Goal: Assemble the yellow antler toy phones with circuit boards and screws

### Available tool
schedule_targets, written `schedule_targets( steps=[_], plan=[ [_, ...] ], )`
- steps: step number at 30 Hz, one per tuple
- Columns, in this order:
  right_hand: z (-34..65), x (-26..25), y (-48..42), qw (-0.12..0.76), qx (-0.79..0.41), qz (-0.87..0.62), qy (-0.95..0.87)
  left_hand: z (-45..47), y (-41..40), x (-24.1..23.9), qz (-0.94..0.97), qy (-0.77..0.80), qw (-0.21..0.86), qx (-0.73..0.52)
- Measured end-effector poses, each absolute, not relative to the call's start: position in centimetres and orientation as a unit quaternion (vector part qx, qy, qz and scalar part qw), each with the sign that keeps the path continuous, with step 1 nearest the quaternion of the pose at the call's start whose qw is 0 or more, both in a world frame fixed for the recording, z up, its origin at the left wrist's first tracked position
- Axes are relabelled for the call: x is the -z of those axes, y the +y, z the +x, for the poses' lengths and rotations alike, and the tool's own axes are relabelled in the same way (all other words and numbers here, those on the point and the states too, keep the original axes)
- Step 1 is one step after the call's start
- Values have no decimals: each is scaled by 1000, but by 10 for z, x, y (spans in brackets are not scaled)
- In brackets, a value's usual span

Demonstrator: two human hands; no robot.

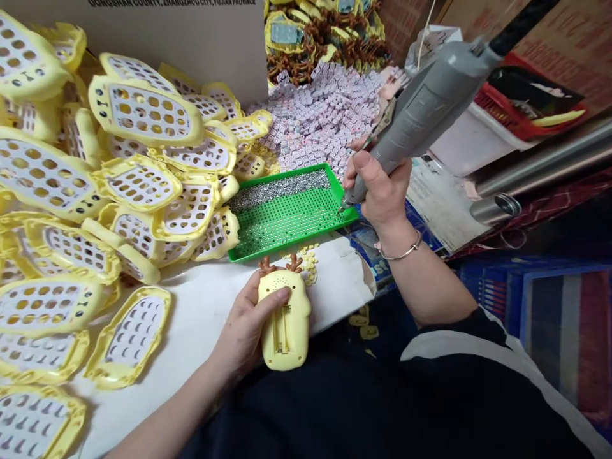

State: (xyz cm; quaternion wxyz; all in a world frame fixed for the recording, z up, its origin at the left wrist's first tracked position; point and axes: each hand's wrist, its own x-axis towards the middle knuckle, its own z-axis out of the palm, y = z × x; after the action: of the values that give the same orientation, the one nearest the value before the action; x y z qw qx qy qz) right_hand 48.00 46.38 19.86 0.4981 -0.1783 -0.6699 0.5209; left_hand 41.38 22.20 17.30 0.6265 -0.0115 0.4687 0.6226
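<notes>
My left hand [246, 328] grips a yellow toy phone [285, 322] with small brown antlers, back side up, its battery bay showing, held over the white sheet near my lap. My right hand [380, 188] is wrapped around a grey electric screwdriver [430, 102], whose tip touches the right edge of a green screw tray [291, 220]. The tray's far part is covered with small silver screws [280, 188].
A large heap of yellow perforated front covers [138, 185] fills the left. Behind the tray lie a pile of small white-purple button pieces [325, 115] and assembled toys [315, 32]. A cardboard box [205, 38] stands at the back; a red basket [521, 108] sits right.
</notes>
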Motion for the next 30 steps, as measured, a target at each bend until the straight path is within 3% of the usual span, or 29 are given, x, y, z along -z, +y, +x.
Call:
schedule_targets(
  steps=[12,19,26,30],
  plan=[
    [483,-192,464,515,-510,-169,-668,415,221,-169,1,464,609,-643],
    [474,-236,429,544,-543,-106,-632,419,222,-168,11,466,587,-662],
    [485,-256,350,419,-676,-55,-603,419,223,-170,19,470,572,-672],
    [487,-247,336,409,-698,-105,-578,419,223,-171,30,473,567,-674]
  ],
)
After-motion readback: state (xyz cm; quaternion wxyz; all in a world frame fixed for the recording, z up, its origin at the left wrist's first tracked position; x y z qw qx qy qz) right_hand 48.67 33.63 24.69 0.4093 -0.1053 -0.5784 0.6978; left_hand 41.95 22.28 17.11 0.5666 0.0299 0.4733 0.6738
